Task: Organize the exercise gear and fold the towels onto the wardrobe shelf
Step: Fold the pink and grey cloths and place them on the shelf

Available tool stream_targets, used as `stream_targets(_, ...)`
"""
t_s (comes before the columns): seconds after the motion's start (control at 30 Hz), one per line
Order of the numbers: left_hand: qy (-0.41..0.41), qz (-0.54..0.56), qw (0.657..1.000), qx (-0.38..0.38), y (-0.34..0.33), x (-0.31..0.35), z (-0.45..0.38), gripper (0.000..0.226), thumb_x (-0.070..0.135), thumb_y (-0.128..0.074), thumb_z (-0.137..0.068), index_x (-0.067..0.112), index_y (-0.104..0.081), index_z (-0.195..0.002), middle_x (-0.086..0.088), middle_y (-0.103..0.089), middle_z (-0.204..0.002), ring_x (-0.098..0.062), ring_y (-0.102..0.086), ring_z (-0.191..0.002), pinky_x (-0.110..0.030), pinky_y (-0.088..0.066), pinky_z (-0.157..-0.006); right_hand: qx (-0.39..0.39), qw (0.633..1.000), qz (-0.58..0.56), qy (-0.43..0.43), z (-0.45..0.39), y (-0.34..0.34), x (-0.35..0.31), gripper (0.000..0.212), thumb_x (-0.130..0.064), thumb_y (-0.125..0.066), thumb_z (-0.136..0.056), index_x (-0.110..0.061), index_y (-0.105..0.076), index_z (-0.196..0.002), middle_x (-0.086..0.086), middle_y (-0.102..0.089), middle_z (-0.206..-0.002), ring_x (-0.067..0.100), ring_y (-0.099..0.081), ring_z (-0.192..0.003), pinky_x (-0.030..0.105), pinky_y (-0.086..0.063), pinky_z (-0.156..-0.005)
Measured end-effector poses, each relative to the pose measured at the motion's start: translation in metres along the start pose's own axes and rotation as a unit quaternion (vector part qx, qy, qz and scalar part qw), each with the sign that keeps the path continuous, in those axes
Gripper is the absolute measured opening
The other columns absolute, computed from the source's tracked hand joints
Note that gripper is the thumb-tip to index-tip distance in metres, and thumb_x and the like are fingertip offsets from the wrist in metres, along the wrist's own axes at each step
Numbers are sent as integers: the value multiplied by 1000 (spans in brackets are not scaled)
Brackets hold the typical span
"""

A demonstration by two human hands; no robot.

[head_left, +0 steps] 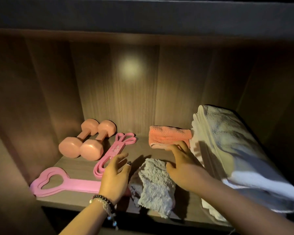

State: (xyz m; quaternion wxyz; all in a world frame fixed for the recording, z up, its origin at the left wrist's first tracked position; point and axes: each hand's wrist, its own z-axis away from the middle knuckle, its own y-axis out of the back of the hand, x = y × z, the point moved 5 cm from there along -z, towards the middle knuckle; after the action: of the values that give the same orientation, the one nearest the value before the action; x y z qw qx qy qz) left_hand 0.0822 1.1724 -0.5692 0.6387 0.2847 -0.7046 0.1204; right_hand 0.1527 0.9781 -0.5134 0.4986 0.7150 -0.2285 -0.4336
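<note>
Towels and pink exercise gear share one dim wardrobe shelf [85, 168], a flat brown board of wood-grain laminate closed in by matching side walls and a panelled back wall [126, 102] that carries a soft round patch of light. At the back left, two peach-pink dumbbells [85, 141] lie side by side, touching, their handles running front to back. Just to their right a folded pink resistance band [114, 151] lies at a diagonal, and a second flat pink band with a heart-shaped loop [58, 182] rests along the front left edge. A folded coral-orange waffle-weave towel [168, 136] sits toward the back, right of centre, against a tall folded stack of white and grey fluffy towels [227, 150] that fills the right side and reaches the front edge. Between the hands, a small grey-white terry towel [156, 187] lies rumpled, its near end hanging slightly over the shelf's front lip. The left hand [115, 177], with beaded bracelets at the wrist, hovers spread and relaxed over the near end of the diagonal band, gripping nothing. The right hand [183, 165] is also spread wide and empty, its fingertips [178, 146] at the orange towel's front edge and its thumb close to the grey towel.
</note>
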Motion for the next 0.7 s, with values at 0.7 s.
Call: stream_targets(0.7, 69, 71, 995, 4, 7, 52, 97, 39, -12, -54, -85, 11, -55, -116, -5, -62, -115, -11, -60, -99, -27, -48, -87, 312, 864, -392, -53, 58, 93, -20, 9, -37, -63, -76, -29, -68, -76, -14, -67, -70, 9, -63, -71, 30, -50, -63)
